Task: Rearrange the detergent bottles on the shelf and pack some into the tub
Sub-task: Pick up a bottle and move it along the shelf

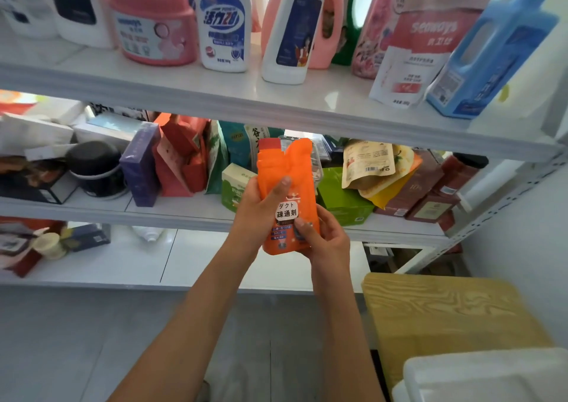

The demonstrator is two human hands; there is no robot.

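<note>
orange bottle (287,192), held in both hands: white label reads "ダクト" over "疎通剤"; smaller lines below too small to read. white bottle with blue label (224,23), top shelf: large "活力28". white-and-red pouch (412,54), top shelf: "seaways". pink tub (153,23): same brand word, blurred. dark red box (413,189), middle shelf: "10".

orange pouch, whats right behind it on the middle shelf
Behind the orange pouch, a teal bag and a clear plastic tray edge show. A green box sits right. Anything directly behind is covered.
</note>
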